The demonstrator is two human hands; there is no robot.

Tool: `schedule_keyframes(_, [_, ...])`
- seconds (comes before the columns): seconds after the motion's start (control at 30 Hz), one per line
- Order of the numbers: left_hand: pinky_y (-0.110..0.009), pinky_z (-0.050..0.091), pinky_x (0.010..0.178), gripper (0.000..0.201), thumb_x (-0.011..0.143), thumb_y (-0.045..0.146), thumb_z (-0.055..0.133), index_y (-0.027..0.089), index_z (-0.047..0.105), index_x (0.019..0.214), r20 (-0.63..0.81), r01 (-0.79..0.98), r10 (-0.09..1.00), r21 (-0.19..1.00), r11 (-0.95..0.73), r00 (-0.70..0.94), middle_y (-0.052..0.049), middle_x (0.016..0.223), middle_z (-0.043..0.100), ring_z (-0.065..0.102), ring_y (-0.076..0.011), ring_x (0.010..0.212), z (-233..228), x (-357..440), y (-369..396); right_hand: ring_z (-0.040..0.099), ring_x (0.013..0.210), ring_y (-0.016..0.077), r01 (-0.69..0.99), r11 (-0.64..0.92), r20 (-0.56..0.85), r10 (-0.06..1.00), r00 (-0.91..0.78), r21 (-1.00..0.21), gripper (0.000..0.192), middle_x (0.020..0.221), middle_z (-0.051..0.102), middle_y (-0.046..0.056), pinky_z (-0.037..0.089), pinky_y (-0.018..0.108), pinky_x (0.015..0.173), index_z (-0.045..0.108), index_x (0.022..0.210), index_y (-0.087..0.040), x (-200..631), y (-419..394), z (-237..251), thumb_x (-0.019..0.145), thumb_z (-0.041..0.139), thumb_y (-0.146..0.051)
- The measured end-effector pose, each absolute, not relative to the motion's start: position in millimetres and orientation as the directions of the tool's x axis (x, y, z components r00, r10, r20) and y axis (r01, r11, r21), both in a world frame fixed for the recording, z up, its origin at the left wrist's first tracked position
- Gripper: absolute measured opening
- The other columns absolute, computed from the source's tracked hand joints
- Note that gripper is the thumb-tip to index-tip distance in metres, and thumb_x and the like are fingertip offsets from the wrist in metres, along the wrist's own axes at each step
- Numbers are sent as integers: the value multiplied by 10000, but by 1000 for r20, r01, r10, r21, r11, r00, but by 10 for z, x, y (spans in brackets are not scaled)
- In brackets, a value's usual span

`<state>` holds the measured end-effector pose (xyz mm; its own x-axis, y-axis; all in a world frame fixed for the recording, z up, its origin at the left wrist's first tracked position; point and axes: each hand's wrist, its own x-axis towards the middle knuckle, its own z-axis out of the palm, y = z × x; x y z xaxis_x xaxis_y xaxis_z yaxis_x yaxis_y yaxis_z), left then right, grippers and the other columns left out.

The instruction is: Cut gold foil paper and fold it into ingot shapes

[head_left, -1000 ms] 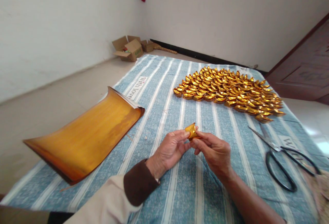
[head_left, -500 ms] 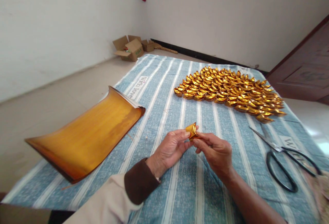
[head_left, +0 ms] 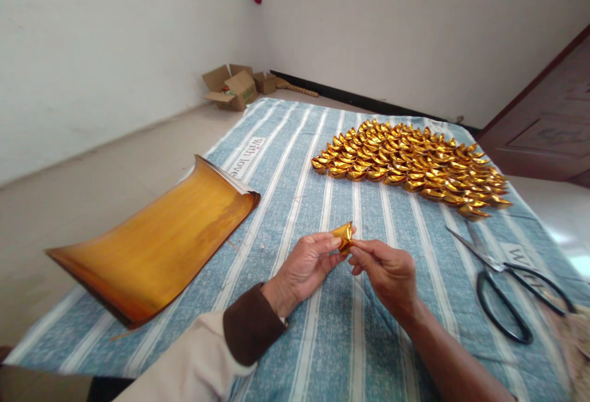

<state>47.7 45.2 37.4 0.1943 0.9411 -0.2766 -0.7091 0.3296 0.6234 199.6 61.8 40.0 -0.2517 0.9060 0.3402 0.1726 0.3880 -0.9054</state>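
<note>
Between my hands, above the near middle of the table, is a small folded piece of gold foil paper [head_left: 343, 237]. My left hand [head_left: 306, 265] is closed on its left side, thumb on the front and a fingertip showing behind. My right hand [head_left: 386, 270] pinches at its lower right edge with thumb and forefinger; the exact contact is partly hidden by the fingers. Farther back on the right stand many gold paper ingots [head_left: 405, 162], packed in close rows. A stack of gold foil sheets [head_left: 157, 236] lies to the left, its edges curling up.
Black-handled scissors [head_left: 495, 265] lie with blades parted, right of my right hand. A blue-and-white striped cloth [head_left: 271, 224] covers the table. Beyond its far edge, an open cardboard box [head_left: 233, 88] sits on the floor by the wall. A reddish door [head_left: 548, 125] is at right.
My right fingers have shifted slightly at the edge of the folded foil paper, and its front fold looks a little different. My left hand keeps its hold in nearly the same place.
</note>
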Motion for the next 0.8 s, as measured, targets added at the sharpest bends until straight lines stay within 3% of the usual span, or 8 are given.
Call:
schedule_keyframes(0.5, [-259, 471, 820, 163, 670, 175, 787, 78, 748, 795, -297, -709, 941, 628, 321, 162, -114, 943, 710, 618, -172, 886, 374, 481, 454, 637, 457, 93, 239, 385, 342, 918, -200, -892, 71, 597, 686, -40, 515, 179, 474, 726, 822, -207, 1995, 632, 390, 812, 656, -218])
schedule_keyframes(0.8, [-242, 473, 801, 156, 665, 183, 789, 74, 744, 768, -297, -707, 937, 623, 334, 182, -116, 932, 712, 612, -157, 858, 380, 474, 450, 644, 476, 100, 275, 368, 300, 918, -261, -888, 108, 587, 671, -40, 508, 191, 492, 693, 765, -209, 2011, 641, 386, 835, 625, -255])
